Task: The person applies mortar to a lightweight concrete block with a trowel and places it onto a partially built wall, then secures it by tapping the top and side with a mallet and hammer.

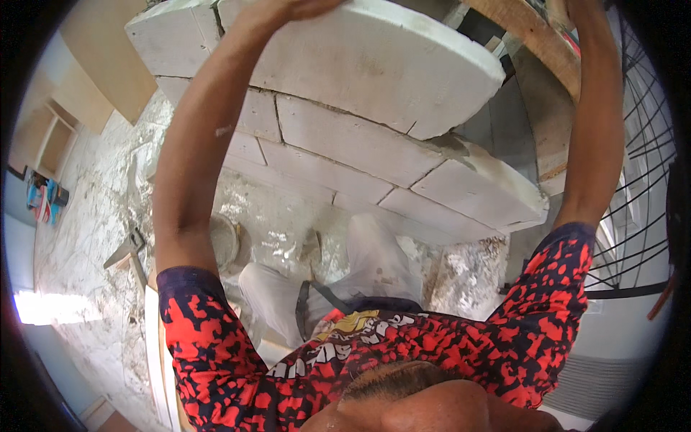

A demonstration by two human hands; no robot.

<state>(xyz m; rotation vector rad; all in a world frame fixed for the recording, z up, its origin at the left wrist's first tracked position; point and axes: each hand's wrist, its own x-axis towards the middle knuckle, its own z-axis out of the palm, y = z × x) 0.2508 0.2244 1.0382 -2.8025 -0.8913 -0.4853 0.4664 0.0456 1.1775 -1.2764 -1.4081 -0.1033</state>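
Observation:
A wall of white blocks (353,133) stands in front of me, its courses parted by thin dark joints. My left hand (317,7) lies at the upper edge of the picture, on the top of the uppermost white block (374,68). Its fingers are mostly cut off by the picture's edge, so their grip is hidden. My right arm (594,115) reaches up past the right end of the wall, beside a curved brown wooden piece (529,32). The right hand itself is beyond the upper edge.
Black wire bars (640,180) curve along the right side. On the dusty floor at left lie a tool with a flat blade (122,252) and a blue-and-red object (47,198). A round container (224,241) stands near my knee. Pale wooden panels (108,61) stand at upper left.

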